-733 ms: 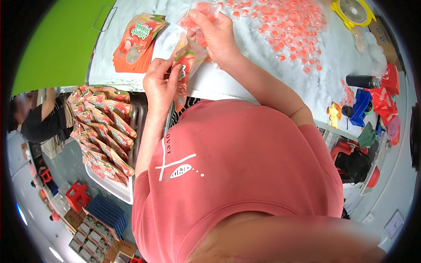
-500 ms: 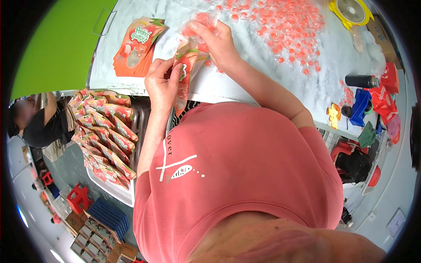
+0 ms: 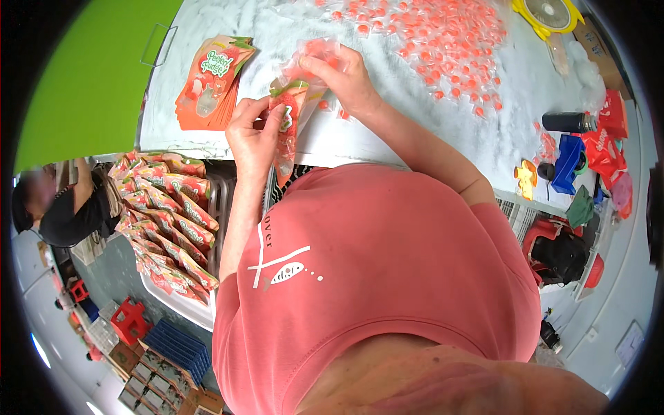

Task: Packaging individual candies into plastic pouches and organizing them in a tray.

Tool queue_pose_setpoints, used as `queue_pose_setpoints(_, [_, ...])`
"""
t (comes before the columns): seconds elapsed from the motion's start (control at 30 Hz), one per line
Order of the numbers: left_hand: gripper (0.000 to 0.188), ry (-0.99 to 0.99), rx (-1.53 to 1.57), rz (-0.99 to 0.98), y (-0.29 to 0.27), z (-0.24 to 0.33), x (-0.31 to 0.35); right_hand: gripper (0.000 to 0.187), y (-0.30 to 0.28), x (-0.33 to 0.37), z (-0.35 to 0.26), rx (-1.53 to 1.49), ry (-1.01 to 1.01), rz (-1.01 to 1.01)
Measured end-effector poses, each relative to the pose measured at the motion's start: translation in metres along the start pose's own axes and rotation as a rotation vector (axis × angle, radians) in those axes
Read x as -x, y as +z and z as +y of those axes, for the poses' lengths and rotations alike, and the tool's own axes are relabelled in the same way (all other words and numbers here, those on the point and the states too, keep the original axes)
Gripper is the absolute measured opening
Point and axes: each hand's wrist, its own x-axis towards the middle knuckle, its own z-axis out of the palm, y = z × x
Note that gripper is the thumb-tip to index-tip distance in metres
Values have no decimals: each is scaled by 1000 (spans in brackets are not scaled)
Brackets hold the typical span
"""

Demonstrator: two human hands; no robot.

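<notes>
My left hand (image 3: 250, 142) pinches the side of a red and orange candy pouch (image 3: 290, 111), held upright at the table's near edge. Its top points away from me. At that top end, my right hand (image 3: 351, 84) is closed around a clump of clear-wrapped red candies (image 3: 322, 50), thumb on top. Whether any of them are inside the mouth of the pouch I cannot tell. A few loose wrapped candies (image 3: 324, 106) lie on the table below my right hand. To the left, a fanned stack of flat pouches (image 3: 211, 77) rests on the table.
A wide spread of wrapped candies (image 3: 449, 48) covers the table's far right. Filled pouches (image 3: 169, 207) stand in rows in a white crate (image 3: 183, 315) at lower left. A yellow fan (image 3: 550, 14), black bottle (image 3: 567, 122) and blue tape dispenser (image 3: 568, 164) sit at right. Another person (image 3: 66, 207) is at far left.
The view has shifted slightly. My right hand has brought the clump of candies a little nearer the pouch's top. My left hand keeps its pinch on the pouch.
</notes>
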Motion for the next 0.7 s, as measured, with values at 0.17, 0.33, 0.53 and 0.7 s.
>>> queue_pose_setpoints(0.17, [18,-3,-2,-1,-3,-3,1,17,-8,1,10,93,64,37])
queue_pose_setpoints(0.33, [18,7,7,-10,-4,-5,3,17,-11,0,12,115,79,21])
queue_pose_setpoints(0.53, [18,7,-16,-22,-4,1,2,28,-6,0,10,113,-21,-22])
queue_pose_setpoints(0.7, [19,23,-7,-28,-2,4,1,25,2,-2,-2,28,-79,-57])
